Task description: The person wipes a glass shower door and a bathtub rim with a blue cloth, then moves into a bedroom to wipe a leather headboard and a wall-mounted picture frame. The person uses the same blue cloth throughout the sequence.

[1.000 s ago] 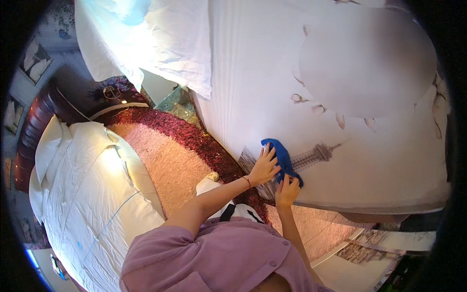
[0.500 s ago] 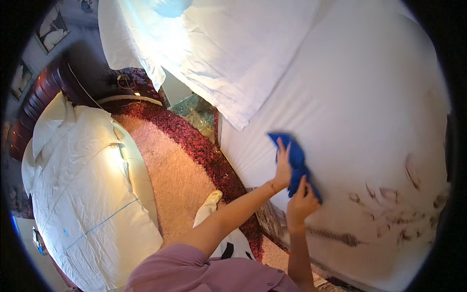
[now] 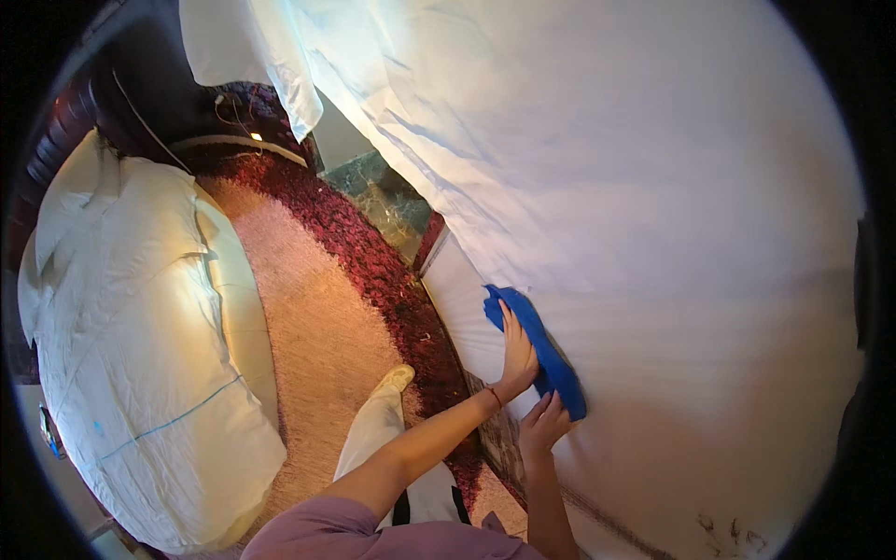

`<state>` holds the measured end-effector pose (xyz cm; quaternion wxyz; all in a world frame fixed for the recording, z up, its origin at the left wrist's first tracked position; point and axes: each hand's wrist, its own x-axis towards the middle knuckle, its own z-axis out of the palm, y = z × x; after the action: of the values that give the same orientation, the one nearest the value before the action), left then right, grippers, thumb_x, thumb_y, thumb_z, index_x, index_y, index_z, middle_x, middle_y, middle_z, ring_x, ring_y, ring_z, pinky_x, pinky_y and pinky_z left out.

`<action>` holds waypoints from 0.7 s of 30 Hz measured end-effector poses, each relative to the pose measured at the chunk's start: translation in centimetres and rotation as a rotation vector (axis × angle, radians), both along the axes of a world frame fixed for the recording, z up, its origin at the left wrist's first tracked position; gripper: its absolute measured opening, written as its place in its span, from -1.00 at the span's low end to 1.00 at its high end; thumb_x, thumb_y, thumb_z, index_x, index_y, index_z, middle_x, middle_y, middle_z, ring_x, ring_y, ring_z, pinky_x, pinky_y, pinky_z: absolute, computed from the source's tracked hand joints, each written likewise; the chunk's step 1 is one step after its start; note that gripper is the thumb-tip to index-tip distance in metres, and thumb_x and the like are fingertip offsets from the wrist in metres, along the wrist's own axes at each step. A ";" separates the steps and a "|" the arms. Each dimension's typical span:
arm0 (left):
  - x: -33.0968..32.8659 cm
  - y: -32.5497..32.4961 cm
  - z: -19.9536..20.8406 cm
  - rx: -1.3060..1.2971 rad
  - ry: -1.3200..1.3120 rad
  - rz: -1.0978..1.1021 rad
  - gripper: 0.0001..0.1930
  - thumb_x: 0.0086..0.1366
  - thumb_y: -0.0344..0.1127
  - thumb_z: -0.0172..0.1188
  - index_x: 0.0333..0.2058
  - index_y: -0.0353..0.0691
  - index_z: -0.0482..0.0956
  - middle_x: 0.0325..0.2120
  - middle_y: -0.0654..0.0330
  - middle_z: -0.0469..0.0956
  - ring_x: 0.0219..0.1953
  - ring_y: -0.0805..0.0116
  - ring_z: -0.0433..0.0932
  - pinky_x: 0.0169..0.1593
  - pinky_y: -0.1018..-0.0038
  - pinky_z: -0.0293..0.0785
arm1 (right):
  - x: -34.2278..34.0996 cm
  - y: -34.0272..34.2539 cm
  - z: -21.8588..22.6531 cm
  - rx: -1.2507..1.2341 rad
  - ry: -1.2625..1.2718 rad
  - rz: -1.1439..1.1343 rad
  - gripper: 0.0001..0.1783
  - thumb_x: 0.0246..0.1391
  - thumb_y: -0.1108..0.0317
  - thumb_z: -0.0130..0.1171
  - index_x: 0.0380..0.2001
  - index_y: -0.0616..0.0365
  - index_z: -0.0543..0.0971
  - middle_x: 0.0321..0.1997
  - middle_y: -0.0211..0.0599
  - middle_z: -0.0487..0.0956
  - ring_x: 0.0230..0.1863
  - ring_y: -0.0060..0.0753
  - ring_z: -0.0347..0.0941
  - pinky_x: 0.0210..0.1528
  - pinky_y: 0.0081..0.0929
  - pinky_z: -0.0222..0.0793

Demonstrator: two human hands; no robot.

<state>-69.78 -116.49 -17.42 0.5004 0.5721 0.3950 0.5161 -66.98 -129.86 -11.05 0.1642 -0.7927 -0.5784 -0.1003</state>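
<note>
A blue cloth (image 3: 551, 364), bunched into a long strip, lies on the white-covered surface (image 3: 691, 345) to my right, close to its near-left side. Along the cloth's left edge, the fingers of my left hand (image 3: 519, 353) are stretched out and hold its upper part. Just below, my right hand (image 3: 543, 426) is closed on the cloth's lower end. The far tip of the cloth touches the edge of a loose white sheet (image 3: 448, 159). Parts of both thumbs are hard to make out against the cloth.
On the left stands a bed with a rumpled white cover (image 3: 140, 308) and a dark padded headboard (image 3: 65, 140). Between the two surfaces runs a pink rug (image 3: 308, 327) with a dark red border (image 3: 345, 233). A light shoe (image 3: 399, 377) of mine rests there.
Both hands have moved left and slightly down in the picture with the blue cloth, which is straighter now. The view has shifted, and the dark print sits lower at the right.
</note>
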 end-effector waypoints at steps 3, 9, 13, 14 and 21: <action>0.5 0.2 -6.9 -0.035 0.072 -0.091 -0.28 0.40 -0.20 -0.04 0.37 -0.47 -0.07 0.40 -0.41 -0.37 0.45 -0.39 -0.45 0.44 -0.04 -0.35 | -0.2 2.2 -2.1 0.005 -0.186 0.066 -0.57 0.18 0.50 0.04 0.14 0.24 0.42 -0.03 0.08 0.53 -0.02 0.19 0.45 -0.01 0.02 0.27; -1.8 1.4 -20.3 -0.374 0.014 -0.255 -0.26 0.39 -0.11 -0.01 0.35 -0.52 -0.02 0.41 -0.40 -0.38 0.43 -0.44 -0.30 0.45 0.11 -0.18 | -1.9 6.0 -7.5 -0.482 -0.007 0.168 -0.33 -0.04 0.59 0.16 0.23 0.29 0.36 0.16 0.17 0.45 0.16 0.21 0.37 0.13 0.10 0.22; -2.9 6.7 -15.6 -0.265 -0.073 -0.034 -0.16 0.36 -0.11 0.06 0.37 -0.52 -0.15 0.42 -0.35 -0.39 0.43 -0.40 -0.27 0.46 0.12 -0.21 | -4.1 10.4 -8.5 -0.278 0.265 0.084 -0.46 0.11 0.57 0.09 0.20 0.36 0.37 0.16 0.19 0.45 0.13 0.24 0.39 0.11 0.05 0.29; -2.7 8.2 -14.7 -0.247 -0.120 -0.007 -0.09 0.33 -0.11 0.10 0.39 -0.50 -0.25 0.42 -0.33 -0.40 0.44 -0.37 -0.27 0.47 0.14 -0.24 | -4.6 12.1 -8.3 -0.236 0.339 0.065 -0.51 0.20 0.55 0.02 0.21 0.37 0.34 0.13 0.21 0.46 0.09 0.27 0.41 0.08 -0.01 0.35; -2.2 12.5 -23.6 -0.524 -0.246 0.021 -0.07 0.29 -0.21 0.09 0.36 -0.50 -0.35 0.43 -0.27 -0.42 0.46 -0.22 -0.27 0.47 0.22 -0.28 | -5.3 18.8 -12.7 -0.287 0.431 0.249 -0.42 0.23 0.58 -0.07 0.33 0.27 0.22 0.02 0.22 0.52 -0.03 0.24 0.48 -0.04 0.03 0.42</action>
<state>-71.94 -103.96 -41.02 0.6698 0.3524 0.4572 0.4671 -72.28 -111.02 -23.74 0.1804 -0.7337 -0.6314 0.1744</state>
